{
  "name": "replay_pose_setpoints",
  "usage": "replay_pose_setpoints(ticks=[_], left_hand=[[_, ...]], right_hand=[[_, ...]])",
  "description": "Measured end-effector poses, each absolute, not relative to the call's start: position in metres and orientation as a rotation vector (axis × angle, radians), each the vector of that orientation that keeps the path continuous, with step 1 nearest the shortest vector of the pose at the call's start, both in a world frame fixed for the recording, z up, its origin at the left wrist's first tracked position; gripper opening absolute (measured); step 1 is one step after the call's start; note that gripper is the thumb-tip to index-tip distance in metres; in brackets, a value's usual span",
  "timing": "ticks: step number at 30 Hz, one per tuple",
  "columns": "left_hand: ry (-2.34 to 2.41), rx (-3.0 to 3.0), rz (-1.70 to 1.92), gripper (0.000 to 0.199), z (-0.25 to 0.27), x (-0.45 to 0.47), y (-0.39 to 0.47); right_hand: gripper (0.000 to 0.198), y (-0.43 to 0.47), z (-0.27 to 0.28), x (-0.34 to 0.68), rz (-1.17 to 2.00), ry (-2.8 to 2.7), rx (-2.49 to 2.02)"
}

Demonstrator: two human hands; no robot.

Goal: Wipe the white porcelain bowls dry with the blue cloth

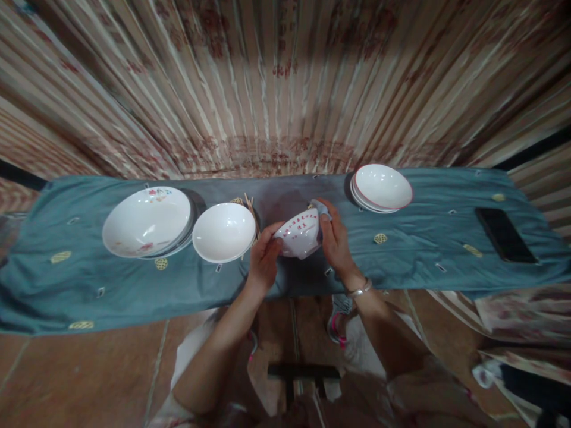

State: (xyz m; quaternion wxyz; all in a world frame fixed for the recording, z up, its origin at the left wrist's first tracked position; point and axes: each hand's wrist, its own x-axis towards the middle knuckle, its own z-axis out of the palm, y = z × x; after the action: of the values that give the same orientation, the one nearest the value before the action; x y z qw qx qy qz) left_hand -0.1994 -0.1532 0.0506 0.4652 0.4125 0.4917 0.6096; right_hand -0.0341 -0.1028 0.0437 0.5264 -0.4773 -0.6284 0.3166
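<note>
A white bowl with red lettering on its outside is tilted on its side above the middle of the table. Its left edge is gripped by my left hand, thumb on the outer wall. My right hand is closed on a pale grey-blue cloth at the bowl's right rim; the fingertips are partly hidden. Just left of my left hand, a plain white bowl sits upright. Behind it, several thin chopsticks lie partly hidden.
Large floral bowls are stacked at the left of the table. A stack of red-rimmed white bowls stands at the back right. Farther right lies a black phone. A green-blue cloth covers the table, with a pleated curtain behind.
</note>
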Motion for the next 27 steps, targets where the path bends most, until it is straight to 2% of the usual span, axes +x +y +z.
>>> replay_pose_setpoints(ticks=[4, 17, 27], left_hand=[[1.247, 1.011, 1.478, 0.024, 0.053, -0.199, -0.153], [1.197, 0.861, 1.463, 0.022, 0.052, -0.199, -0.151], [1.176, 0.822, 1.479, 0.02, 0.052, -0.199, -0.151]], right_hand=[[0.049, -0.104, 0.043, -0.035, 0.719, -1.561, -1.114], [0.059, -0.105, 0.035, -0.041, 0.992, -1.314, -1.144], [0.063, -0.1, 0.012, -0.043, 1.063, -1.224, -1.264]])
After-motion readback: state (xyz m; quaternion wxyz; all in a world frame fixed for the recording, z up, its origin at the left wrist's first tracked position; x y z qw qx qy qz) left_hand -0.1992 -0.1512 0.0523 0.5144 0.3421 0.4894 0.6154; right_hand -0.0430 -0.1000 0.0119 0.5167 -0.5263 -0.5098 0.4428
